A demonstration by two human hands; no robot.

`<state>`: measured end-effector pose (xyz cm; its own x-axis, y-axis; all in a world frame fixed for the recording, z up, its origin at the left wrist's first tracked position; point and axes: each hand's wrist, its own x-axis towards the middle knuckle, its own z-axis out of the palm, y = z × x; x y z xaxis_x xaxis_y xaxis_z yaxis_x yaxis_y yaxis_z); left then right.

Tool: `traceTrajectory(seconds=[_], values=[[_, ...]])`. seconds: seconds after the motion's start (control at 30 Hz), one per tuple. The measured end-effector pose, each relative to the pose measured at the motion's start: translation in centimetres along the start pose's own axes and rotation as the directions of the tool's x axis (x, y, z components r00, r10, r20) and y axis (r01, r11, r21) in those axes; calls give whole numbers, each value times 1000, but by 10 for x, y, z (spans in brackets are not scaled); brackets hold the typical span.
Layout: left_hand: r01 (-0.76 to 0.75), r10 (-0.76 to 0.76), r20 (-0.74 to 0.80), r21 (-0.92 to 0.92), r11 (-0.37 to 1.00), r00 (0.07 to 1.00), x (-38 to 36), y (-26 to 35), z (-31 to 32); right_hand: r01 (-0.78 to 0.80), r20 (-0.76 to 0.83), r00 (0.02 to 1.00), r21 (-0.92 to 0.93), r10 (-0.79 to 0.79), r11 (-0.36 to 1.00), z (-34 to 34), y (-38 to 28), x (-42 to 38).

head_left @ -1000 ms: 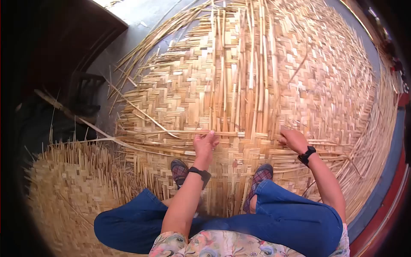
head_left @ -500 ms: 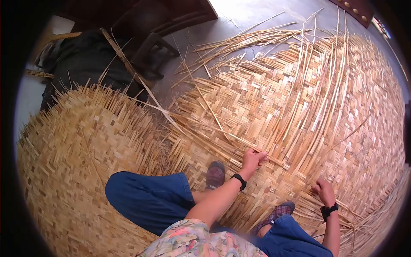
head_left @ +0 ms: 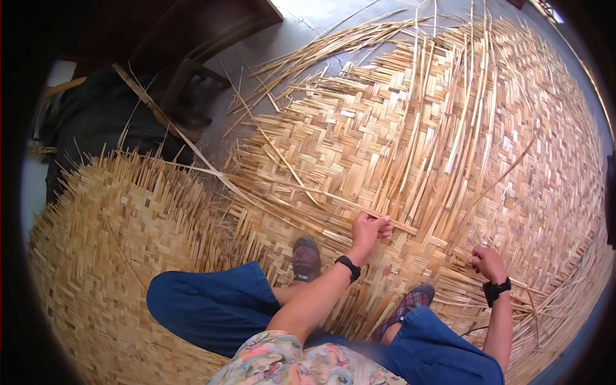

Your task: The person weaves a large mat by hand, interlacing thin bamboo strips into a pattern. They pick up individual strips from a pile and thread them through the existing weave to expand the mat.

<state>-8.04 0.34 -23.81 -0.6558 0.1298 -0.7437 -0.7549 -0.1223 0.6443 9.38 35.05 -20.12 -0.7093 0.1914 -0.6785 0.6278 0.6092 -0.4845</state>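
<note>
I squat on a large woven bamboo mat (head_left: 359, 135) spread over the floor. My left hand (head_left: 369, 230) is closed on a long bamboo strip (head_left: 308, 192) that runs crosswise through the weave toward the upper left. My right hand (head_left: 487, 263) presses down on the mat's strips at the lower right, fingers curled around some of them. Many loose upright strips (head_left: 449, 122) rise from the weave beyond both hands. Both wrists wear black bands.
A second woven mat (head_left: 109, 237) with a ragged strip edge lies at the left. Dark wooden furniture (head_left: 186, 38) and a black bundle (head_left: 96, 122) stand at the upper left on the grey floor. My plaid shoes (head_left: 305, 256) rest on the mat.
The view swung left, then eased back slightly. My left hand closed tighter on the crosswise strip and my right hand stayed pressed on the weave.
</note>
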Motion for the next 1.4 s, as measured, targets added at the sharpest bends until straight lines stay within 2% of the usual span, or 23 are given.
traceTrajectory(seconds=[0.03,0.07,0.1,0.13,0.2,0.37,0.53,0.63,0.67,0.73,0.8,0.83,0.87,0.9,0.97,1.0,1.1,1.13,1.2,1.27,1.33,1.37,1.4], values=[[-2,2,-23,13,1000,1000,1,-1,-1,-24,19,1000,19,24,1000,-2,6,-3],[16,-15,-17,36,999,1000,1,2,2,-36,51,998,-91,41,995,-7,-8,-4],[-33,33,26,-5,999,999,-4,2,4,85,5,996,-333,-88,939,-1,2,0],[-97,97,-21,16,995,995,-7,1,11,70,-18,996,-390,-84,918,7,4,2],[-158,157,12,52,986,987,-5,-7,13,127,-100,983,-225,-153,966,11,-23,-4],[-227,227,21,193,955,974,-9,-18,23,42,-78,996,-137,-53,990,5,-8,-5],[-147,153,-2,260,954,988,-17,-27,0,85,-137,983,-246,-122,966,30,-17,-14],[-88,68,150,136,987,986,-29,1,-3,123,-250,920,-547,-302,828,20,-28,-21],[-125,107,153,115,985,982,-27,4,-10,72,-321,900,-558,-295,827,12,-62,-29],[-184,167,169,86,979,971,-25,5,-25,201,-294,900,-372,-321,906,19,-122,-26],[-62,44,374,36,997,926,-23,22,-28,619,-353,642,-285,-680,732,63,-152,3],[3,-11,474,19,1000,881,-21,34,-24,742,-318,551,-236,-772,627,86,-159,22],[34,-114,448,184,982,887,-21,56,-7,730,-200,623,-200,-756,654,110,-155,41],[-10,-149,404,365,931,903,-9,64,2,727,-139,631,-237,-763,644,107,-159,42],[-75,-198,308,688,722,930,19,77,19,716,-22,652,-311,-758,625,98,-161,42],[-111,-212,300,780,616,930,40,71,21,752,-167,564,-302,-809,586,99,-158,42],[-260,-33,424,614,746,905,67,41,24,742,-303,557,-236,-773,627,97,-149,31],[-257,-15,399,619,742,917,69,34,27,735,-370,567,-176,-736,655,96,-149,30],[-240,10,343,636,733,939,51,39,37,541,-447,791,196,-416,818,100,-149,25],[32,-202,313,474,880,928,41,74,59,304,-387,917,517,-98,800,104,-149,25],[296,-312,415,103,949,855,53,82,58,283,-398,917,611,-22,740,111,-148,42],[232,-327,424,260,937,845,54,83,61,272,-400,916,657,20,703,114,-150,50],[161,-346,428,412,897,835,52,87,68,286,-405,914,585,-33,759,112,-155,55]])
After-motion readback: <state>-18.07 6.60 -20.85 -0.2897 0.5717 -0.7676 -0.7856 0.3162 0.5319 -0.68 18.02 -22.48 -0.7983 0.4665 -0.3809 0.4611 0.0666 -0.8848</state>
